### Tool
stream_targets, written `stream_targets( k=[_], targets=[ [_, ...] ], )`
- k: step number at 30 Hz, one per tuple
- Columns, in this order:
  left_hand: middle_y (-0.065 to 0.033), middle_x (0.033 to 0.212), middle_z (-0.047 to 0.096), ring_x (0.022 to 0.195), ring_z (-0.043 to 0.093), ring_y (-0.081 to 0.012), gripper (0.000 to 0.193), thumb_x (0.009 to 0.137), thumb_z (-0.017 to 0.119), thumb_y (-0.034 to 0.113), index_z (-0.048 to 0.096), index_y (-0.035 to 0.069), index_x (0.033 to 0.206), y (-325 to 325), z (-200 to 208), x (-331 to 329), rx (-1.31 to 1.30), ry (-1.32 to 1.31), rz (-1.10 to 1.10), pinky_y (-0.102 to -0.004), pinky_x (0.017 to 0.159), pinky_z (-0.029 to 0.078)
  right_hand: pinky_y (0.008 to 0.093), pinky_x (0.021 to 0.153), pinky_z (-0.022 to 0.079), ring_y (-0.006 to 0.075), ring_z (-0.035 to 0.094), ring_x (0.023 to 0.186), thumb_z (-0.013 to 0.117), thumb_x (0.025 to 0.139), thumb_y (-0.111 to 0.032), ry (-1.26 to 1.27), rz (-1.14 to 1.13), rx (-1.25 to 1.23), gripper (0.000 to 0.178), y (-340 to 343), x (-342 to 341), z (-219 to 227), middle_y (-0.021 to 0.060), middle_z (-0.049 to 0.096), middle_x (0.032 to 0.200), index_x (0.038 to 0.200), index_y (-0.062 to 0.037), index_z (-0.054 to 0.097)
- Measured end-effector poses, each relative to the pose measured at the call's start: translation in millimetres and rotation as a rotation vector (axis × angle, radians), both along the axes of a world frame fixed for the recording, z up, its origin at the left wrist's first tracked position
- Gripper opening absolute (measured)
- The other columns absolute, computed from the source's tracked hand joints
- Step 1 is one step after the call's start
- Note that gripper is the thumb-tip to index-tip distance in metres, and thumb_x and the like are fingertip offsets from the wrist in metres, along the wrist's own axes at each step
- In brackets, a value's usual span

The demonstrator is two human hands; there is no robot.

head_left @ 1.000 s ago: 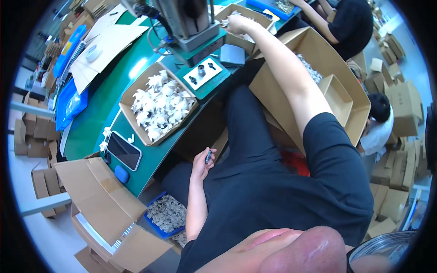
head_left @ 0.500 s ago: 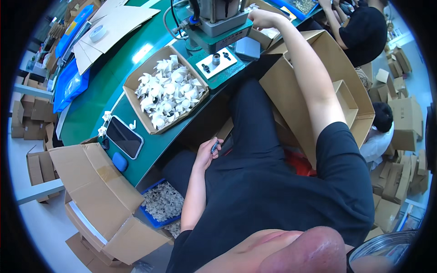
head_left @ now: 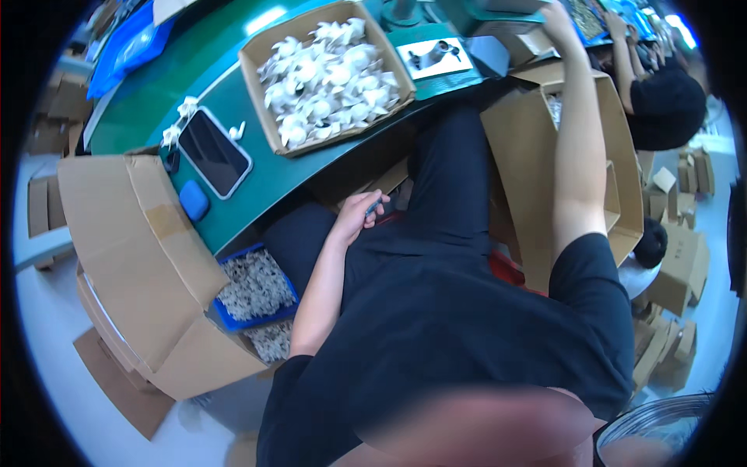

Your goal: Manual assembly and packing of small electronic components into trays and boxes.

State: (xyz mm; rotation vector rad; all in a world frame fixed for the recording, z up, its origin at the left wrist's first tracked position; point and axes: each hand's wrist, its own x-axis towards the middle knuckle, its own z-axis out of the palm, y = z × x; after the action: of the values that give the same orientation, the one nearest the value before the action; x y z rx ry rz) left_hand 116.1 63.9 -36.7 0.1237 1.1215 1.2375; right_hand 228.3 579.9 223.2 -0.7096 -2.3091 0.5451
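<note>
Resting over my lap, my left hand [head_left: 356, 220] is closed around a small dark piece [head_left: 374, 208], whose kind I cannot make out. My right arm stretches far forward along the bench. At its end, my right hand [head_left: 560, 29] is beside a small open cardboard box [head_left: 531, 45] right of the press; its fingers are blurred and partly out of sight, so their grip does not show. Left of the press, a cardboard box [head_left: 268, 124] holds a heap of white finned plastic parts [head_left: 331, 82]. A white plate with dark fittings [head_left: 436, 58] lies on the press base.
A phone [head_left: 214, 152], white earbud [head_left: 236, 131] and blue case [head_left: 194, 200] lie on the green bench [head_left: 272, 183]. Below, a blue tray [head_left: 226, 317] holds small grey-white pieces. Large cartons stand left [head_left: 117, 233] and right [head_left: 513, 148]. A co-worker [head_left: 665, 105] sits far right.
The whole view has shifted, moving the bench and parts box upward and the press mostly out of the picture. My right arm stays stretched forward; my left hand keeps the dark piece.
</note>
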Motion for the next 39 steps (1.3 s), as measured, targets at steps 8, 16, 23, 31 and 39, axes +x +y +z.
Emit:
stream_targets(
  k=[8,16,23,31,39],
  targets=[
    [0.0,0.079,0.061,0.056,0.044,-0.0045,0.035,0.107,0.055,0.031,0.069,-0.001,0.113,9,4,-8,0.006,-0.015,-0.052,-0.0201,0.052,0.035,0.0379,0.086,0.055,0.0236,0.07,0.096,0.062,0.099,-0.009,0.081,0.315,-1.072,0.025,-129,-6,-14,0.0156,0.071,0.107,0.116,0.0074,0.069],
    [0.0002,0.079,0.061,0.056,0.045,-0.0042,0.034,0.107,0.057,0.03,0.069,-0.001,0.113,13,1,-7,0.016,-0.026,-0.05,-0.0199,0.052,0.036,0.0291,0.079,0.055,0.0183,0.071,0.085,0.066,0.102,-0.032,-0.138,0.32,-1.067,0.041,-142,-17,-7,0.0128,0.071,0.098,0.115,0.0073,0.07],
    [0.0009,0.078,0.061,0.056,0.045,-0.0043,0.034,0.106,0.057,0.031,0.069,-0.001,0.112,18,0,-7,-0.004,0.002,-0.117,-0.0197,0.052,0.036,0.0296,0.073,0.054,0.015,0.07,0.075,0.074,0.094,-0.048,-0.399,0.064,-0.671,0.051,-171,-33,20,0.0086,0.07,0.081,0.108,0.0014,0.072],
    [0.0012,0.078,0.061,0.055,0.045,-0.0041,0.035,0.107,0.057,0.032,0.069,-0.001,0.112,28,-5,-3,-0.04,0.032,-0.153,-0.02,0.051,0.035,0.0296,0.065,0.058,0.0157,0.072,0.074,0.072,0.091,-0.011,-0.231,0.844,-0.606,0.015,-126,-22,7,0.0082,0.075,0.087,0.1,0.0011,0.075],
    [0.001,0.078,0.061,0.056,0.046,-0.0037,0.037,0.108,0.054,0.033,0.069,-0.001,0.113,35,-3,7,-0.05,0.057,-0.209,-0.0201,0.051,0.035,0.0309,0.067,0.057,0.0208,0.07,0.074,0.077,0.088,-0.012,0.488,0.398,0.267,0.041,-11,-72,-145,0.0113,0.074,0.096,0.125,-0.0005,0.065]
  ],
)
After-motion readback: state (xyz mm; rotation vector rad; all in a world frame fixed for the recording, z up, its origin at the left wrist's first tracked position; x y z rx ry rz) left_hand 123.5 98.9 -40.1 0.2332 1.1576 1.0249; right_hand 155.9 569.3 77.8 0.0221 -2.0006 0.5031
